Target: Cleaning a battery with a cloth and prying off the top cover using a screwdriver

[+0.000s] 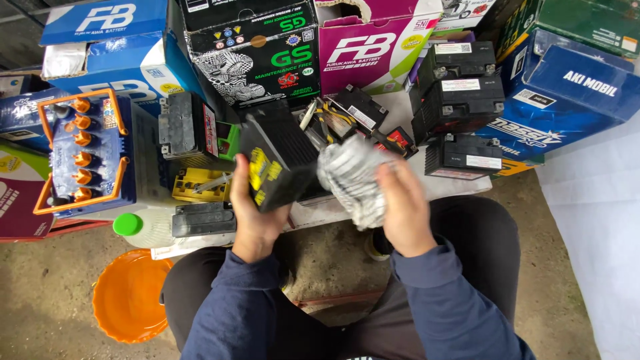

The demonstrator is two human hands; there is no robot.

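Battery repair shop: stacked batteries [460, 100], cartons [373, 50].

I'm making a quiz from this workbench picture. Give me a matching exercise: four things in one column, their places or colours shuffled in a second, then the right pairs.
Things:
1. black battery
2. grey cloth
3. bowl
4. bottle cap

Places or colours:
A. green
B. held in the left hand
C. orange, on the floor
D. gripped by the right hand

Pairs: 1-B, 2-D, 3-C, 4-A
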